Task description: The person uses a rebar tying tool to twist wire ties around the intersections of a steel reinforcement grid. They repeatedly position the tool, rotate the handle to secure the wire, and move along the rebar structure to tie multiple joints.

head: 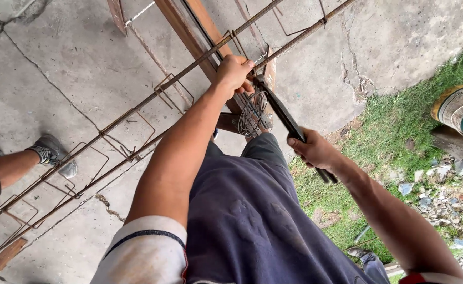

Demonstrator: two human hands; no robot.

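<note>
Now we note the rebar cage (136,113) running from 7 to 1 o'clock across the concrete floor (73,58), resting on a wooden trestle (189,29) so the joints sit at working height. Our left hand (233,73) is closed around the upper bar at a stirrup crossing, steadying it. A coil of tie wire (252,113) hangs just below. Our right hand (315,150) is clenched on the pincers (284,118), whose head meets the joint. At 3 o'clock, a yellow drum (460,110) with a pale band lies on grass (399,115). Another person's shoe (55,152) shows at 9.
</note>
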